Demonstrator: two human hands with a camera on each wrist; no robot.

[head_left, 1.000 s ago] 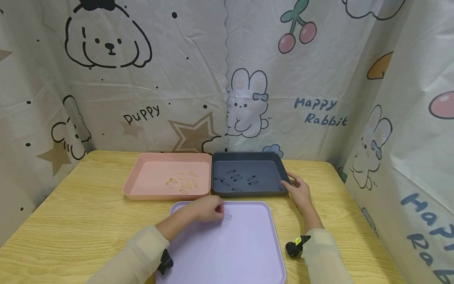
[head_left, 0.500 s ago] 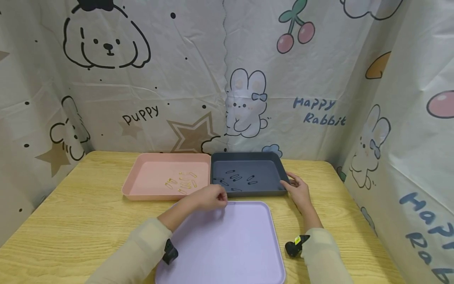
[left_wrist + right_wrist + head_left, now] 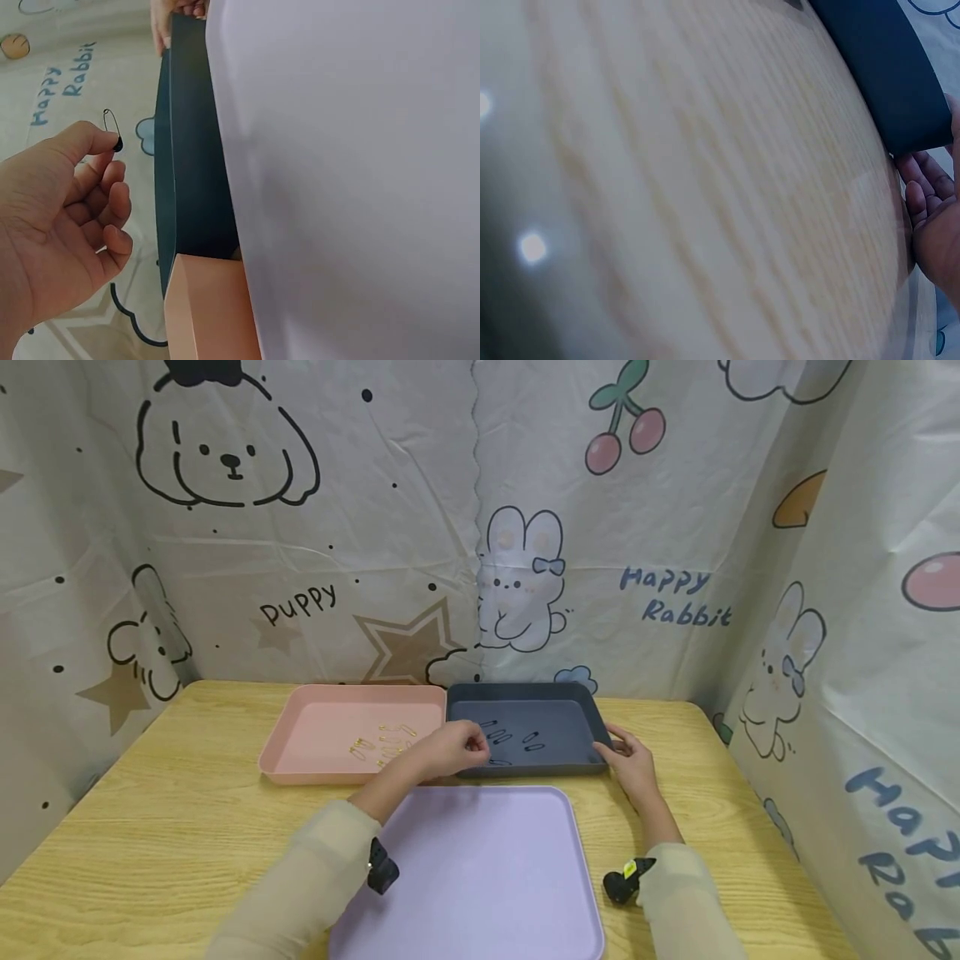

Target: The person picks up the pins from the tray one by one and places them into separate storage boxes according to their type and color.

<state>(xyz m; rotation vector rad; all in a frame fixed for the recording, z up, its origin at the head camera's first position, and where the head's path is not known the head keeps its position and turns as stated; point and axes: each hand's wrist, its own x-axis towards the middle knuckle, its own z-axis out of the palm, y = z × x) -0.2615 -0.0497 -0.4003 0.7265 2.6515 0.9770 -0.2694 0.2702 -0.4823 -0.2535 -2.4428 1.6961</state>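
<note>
My left hand [image 3: 453, 749] is over the front left part of the dark grey tray [image 3: 558, 710]. In the left wrist view its thumb and index finger pinch a black safety pin [image 3: 113, 129] by the head end, the other fingers curled loosely below. Several black safety pins [image 3: 498, 737] lie in the dark tray, some hidden behind the left hand. At the tray's front right corner my right hand [image 3: 636, 768] grips the wall, thumb on the inside and fingers outside. Fingers curled under the dark corner show in the right wrist view.
A pink tray [image 3: 322, 727] with several gold safety pins [image 3: 390, 739] stands against the dark tray's left side. Nearer to me lies a lilac tray [image 3: 487, 877] on the wooden table [image 3: 187, 827]. A printed curtain [image 3: 300, 543] rises behind and at both sides.
My left hand has moved from above the lilac tray forward to the dark tray, carrying the safety pin. The right hand has stayed at the dark tray's corner.
</note>
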